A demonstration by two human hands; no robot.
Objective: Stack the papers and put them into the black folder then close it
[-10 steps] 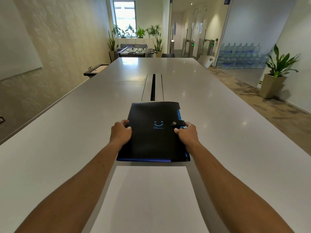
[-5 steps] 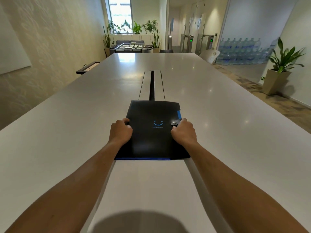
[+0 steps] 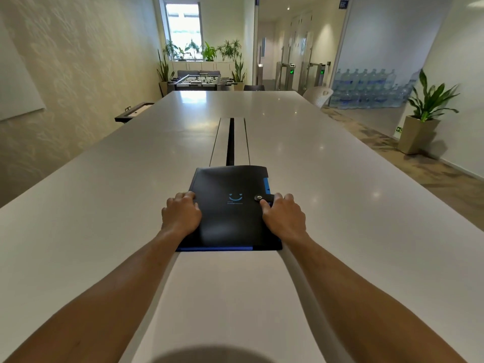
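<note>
A black folder [image 3: 230, 216] with a blue smile logo lies closed on the long white table [image 3: 366, 205], its strap snapped over the right edge. My left hand [image 3: 180, 216] grips the folder's left edge. My right hand [image 3: 284, 217] holds the right edge, thumb on the snap strap [image 3: 263, 197]. White paper [image 3: 225, 297] lies flat on the table between my forearms, its far edge touching the folder's near edge. Blue inner edges show along the folder's near and right sides.
A cable slot [image 3: 230, 142] runs down the table's middle beyond the folder. A white chair [image 3: 318, 95] stands at the far right corner. A potted plant [image 3: 421, 121] and stacked water bottles [image 3: 366, 87] are at the right wall.
The view has tilted and shifted, and the folder sits a little farther from me. My right thumb has come onto the snap strap. Both hands stay on the folder's edges.
</note>
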